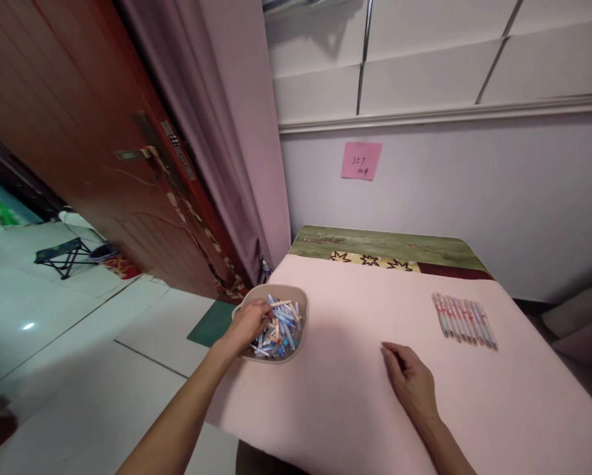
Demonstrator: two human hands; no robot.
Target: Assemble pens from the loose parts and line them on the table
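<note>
The basin (302, 333) of pens (285, 323) sits on the tabletop (345, 396); the left hand (250, 322) reaches inside, fingers curled, grip undeterminable. Right of the basin, the right hand (414, 382) rests loosely curled, holding nothing visible. The pen row (465, 321) lies farther right of the basin.

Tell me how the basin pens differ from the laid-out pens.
The basin pens lie jumbled at many angles; the laid-out pens lie side by side in a row. The basin pens look mostly blue and white, while the laid-out pens show reddish markings. Both groups are slim.
</note>
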